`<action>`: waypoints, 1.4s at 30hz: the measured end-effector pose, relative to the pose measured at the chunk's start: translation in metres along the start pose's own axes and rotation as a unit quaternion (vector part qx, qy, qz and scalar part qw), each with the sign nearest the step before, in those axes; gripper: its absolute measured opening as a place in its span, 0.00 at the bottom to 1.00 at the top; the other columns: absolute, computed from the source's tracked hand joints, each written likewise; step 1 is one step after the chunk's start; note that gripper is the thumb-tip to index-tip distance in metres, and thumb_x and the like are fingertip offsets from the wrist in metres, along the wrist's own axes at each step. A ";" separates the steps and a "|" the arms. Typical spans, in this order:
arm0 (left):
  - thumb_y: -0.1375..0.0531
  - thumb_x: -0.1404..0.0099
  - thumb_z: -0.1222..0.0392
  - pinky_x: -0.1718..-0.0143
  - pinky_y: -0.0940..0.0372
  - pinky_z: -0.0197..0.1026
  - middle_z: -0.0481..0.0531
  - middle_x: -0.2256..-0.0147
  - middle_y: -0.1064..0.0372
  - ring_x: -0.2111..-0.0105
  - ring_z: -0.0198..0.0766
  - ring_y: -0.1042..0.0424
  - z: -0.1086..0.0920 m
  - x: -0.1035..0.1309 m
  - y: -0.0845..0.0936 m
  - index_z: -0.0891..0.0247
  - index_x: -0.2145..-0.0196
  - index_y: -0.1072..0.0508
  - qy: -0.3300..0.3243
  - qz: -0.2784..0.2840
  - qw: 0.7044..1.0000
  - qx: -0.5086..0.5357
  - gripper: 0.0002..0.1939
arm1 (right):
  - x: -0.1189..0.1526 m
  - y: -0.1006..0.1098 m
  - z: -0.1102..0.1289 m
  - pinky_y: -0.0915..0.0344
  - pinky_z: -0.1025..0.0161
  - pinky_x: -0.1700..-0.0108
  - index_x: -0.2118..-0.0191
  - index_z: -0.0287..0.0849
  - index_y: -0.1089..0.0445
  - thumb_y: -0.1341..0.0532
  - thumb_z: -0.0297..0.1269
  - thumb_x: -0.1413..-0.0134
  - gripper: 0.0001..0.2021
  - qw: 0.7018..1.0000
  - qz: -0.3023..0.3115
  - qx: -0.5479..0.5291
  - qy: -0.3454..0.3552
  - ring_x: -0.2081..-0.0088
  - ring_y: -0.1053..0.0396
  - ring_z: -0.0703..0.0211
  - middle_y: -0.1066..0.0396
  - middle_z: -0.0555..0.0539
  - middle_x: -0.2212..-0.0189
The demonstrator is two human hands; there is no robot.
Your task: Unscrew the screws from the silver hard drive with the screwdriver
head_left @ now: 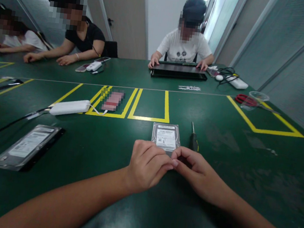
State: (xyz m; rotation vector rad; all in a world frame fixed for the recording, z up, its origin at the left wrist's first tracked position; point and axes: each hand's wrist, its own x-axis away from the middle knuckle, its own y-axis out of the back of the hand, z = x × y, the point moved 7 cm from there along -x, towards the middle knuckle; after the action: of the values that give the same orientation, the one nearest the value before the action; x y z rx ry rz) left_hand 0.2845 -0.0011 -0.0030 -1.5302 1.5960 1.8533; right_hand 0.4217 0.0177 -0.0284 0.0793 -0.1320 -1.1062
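A small hard drive (166, 135) with a white label lies on the green table, partly covered by my hands at its near edge. My left hand (148, 166) is closed in a pinch, its fingertips meeting those of my right hand (198, 173). My right hand is also closed, with thumb and index finger pressed together; anything between the fingertips is too small or hidden to make out. Just beyond my right hand lies a screwdriver (193, 141) with a dark handle, its tip pointing away. To the left, a larger hard drive (30, 143) rests in a clear bag.
Left of centre are a white power strip (70, 107) with a black cable and a pink phone (113, 100). Yellow tape (148, 119) marks boxes on the table. Red-handled scissors (246, 100) lie at the right. Across the table, a person handles a dark panel (178, 69); others sit left.
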 end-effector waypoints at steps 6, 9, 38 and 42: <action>0.40 0.29 0.61 0.58 0.41 0.47 0.48 0.67 0.25 0.63 0.41 0.31 0.001 -0.004 0.001 0.58 0.62 0.27 0.007 0.003 1.000 0.011 0.02 | 0.001 0.002 -0.003 0.41 0.63 0.61 0.66 0.43 0.34 0.38 0.49 0.39 0.14 0.999 0.015 -0.036 -0.005 0.65 0.39 0.61 0.37 0.51 0.69; 0.38 0.31 0.60 0.57 0.43 0.48 0.47 0.67 0.23 0.62 0.41 0.30 0.001 -0.004 0.000 0.58 0.61 0.26 0.001 0.013 1.000 0.011 0.01 | 0.002 0.003 -0.006 0.42 0.63 0.61 0.65 0.42 0.34 0.39 0.47 0.37 0.13 0.999 0.018 -0.044 -0.009 0.64 0.39 0.62 0.36 0.51 0.69; 0.37 0.34 0.66 0.61 0.43 0.47 0.46 0.66 0.21 0.66 0.39 0.29 0.018 -0.006 0.000 0.60 0.61 0.25 0.022 0.004 1.000 -0.009 0.05 | 0.011 0.002 0.006 0.32 0.56 0.45 0.40 0.52 0.32 0.45 0.33 0.32 0.18 0.971 -0.038 0.154 0.177 0.48 0.29 0.58 0.28 0.45 0.48; 0.37 0.35 0.66 0.63 0.41 0.46 0.47 0.69 0.23 0.68 0.39 0.29 0.018 -0.004 -0.003 0.61 0.63 0.25 0.036 -0.002 0.999 0.020 0.03 | 0.014 0.001 0.013 0.30 0.58 0.49 0.41 0.49 0.32 0.46 0.29 0.33 0.19 0.934 -0.061 0.268 0.230 0.52 0.29 0.59 0.27 0.45 0.53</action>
State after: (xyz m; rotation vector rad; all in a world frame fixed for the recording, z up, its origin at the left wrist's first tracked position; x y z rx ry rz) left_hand 0.2784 0.0164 -0.0045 -1.6002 1.6488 1.7716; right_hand 0.4273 0.0057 -0.0143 0.8413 -0.0030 -1.1229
